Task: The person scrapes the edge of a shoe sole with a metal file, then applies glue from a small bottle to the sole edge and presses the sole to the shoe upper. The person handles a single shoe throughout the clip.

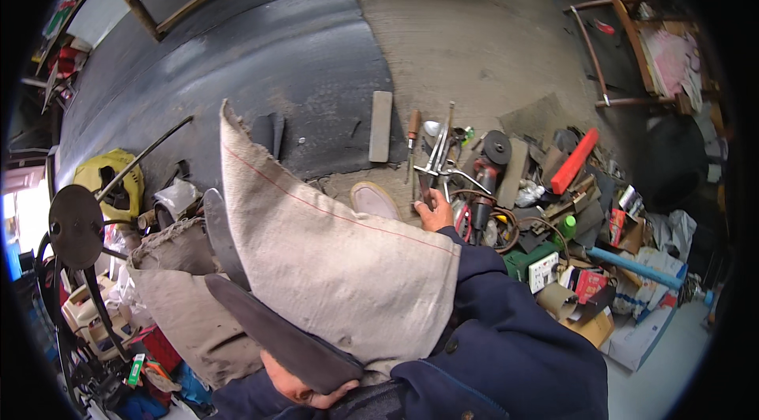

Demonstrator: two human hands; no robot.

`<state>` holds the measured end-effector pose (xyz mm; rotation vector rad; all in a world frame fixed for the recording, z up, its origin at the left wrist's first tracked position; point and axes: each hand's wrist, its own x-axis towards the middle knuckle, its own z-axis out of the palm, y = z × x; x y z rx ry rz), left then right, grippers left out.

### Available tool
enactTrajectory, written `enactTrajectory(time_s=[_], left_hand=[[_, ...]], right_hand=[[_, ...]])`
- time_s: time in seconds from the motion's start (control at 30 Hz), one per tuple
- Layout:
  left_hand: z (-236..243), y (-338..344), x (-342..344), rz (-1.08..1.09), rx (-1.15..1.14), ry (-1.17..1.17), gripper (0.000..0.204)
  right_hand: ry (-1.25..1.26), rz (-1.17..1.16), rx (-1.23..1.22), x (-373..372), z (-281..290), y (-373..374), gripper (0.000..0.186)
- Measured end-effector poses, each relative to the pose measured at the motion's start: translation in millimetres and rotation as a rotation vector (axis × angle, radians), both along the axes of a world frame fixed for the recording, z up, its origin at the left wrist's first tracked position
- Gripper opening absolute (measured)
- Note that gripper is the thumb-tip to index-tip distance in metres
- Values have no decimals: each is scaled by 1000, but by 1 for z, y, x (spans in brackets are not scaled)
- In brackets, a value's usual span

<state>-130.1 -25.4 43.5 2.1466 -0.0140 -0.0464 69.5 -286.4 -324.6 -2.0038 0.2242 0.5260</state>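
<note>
My left hand grips the lower end of a long dark sole-shaped piece, low in the head view. A beige canvas cloth with a red stitched line spreads over my lap above it. My right hand reaches to the floor pile, its fingers closed round a dark tool that I cannot make out clearly. Beside it lie a wooden-handled tool, some metal tools and an angle grinder. A pale shoe shows past the cloth.
A grey block lies on the dark mat. Scraps, a red bar and a power strip crowd the right. A metal stand and yellow object are at left. Wooden frames stand at back right.
</note>
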Motion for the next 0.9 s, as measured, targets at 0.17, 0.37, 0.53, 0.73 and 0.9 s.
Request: enactTrajectory(time_s=[0.17,0.37,0.53,0.73,0.9], left_hand=[[-7,-2,-12,-110,78,92,27],[-9,-9,-26,-2,133,26,30],[-15,-3,-25,-83,131,16,24],[-16,-1,-17,-97,122,-45,15],[4,-3,10,-150,76,-112,11]], right_hand=[[-65,12,-179,-17,50,-36,66],[-86,-272,-15,-33,36,-82,50],[71,-494,1,-3,8,-148,63],[-172,-497,-478,74,-45,-218,64],[-161,-500,-518,117,-74,-257,62]])
